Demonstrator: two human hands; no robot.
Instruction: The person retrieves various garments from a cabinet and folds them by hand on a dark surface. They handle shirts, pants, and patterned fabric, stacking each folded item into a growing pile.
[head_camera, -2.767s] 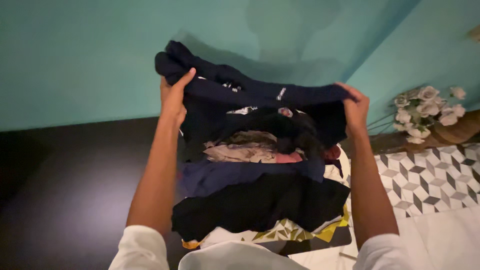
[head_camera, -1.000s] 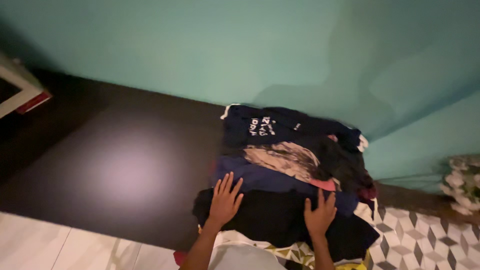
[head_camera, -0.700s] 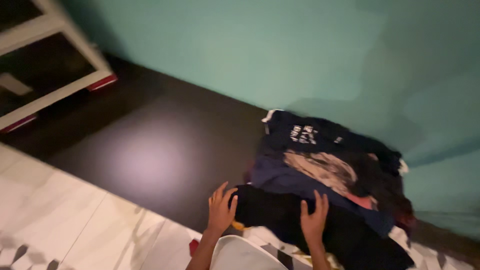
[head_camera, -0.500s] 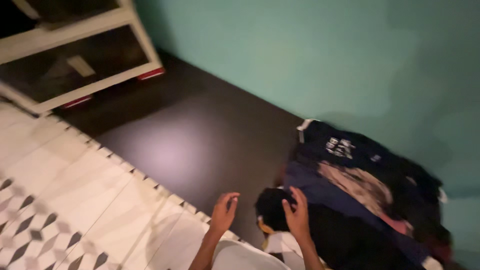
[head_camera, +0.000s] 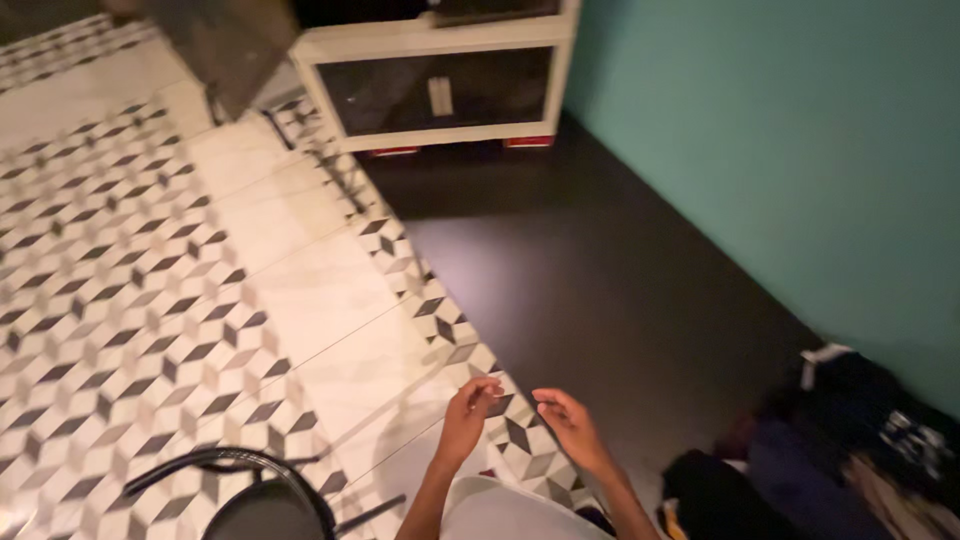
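Head view. Left hand (head_camera: 470, 408): empty, fingers loosely curled, grip open on nothing, raised over the patterned floor tiles near the bottom middle. Right hand (head_camera: 568, 425): empty, palm partly up, fingers spread, grip open, just beside the left hand but apart from it. Both forearms enter from the bottom edge, either side of a pale garment on the person's body.

Pile of clothes (head_camera: 850, 450): nearest item to the hands, low at the right, lying on the dark floor strip against the wall; well apart from both hands. Contents visible: a black piece (head_camera: 715, 490) at the near left of the heap, a dark blue piece behind it, a dark item with a white edge at the far end. Blurred; further detail cannot be told.

Dark floor strip (head_camera: 580, 290): glossy black, runs from the pile to the far cabinet along the wall.

Wall (head_camera: 780, 150): teal, right side.

Floor (head_camera: 140, 300): white slabs and cube-pattern grey and white tiles, left and centre.

Cabinet (head_camera: 440, 75): low, white frame, dark glass front, far centre.

Chair (head_camera: 250, 495): dark, curved metal back, near left at the bottom edge.
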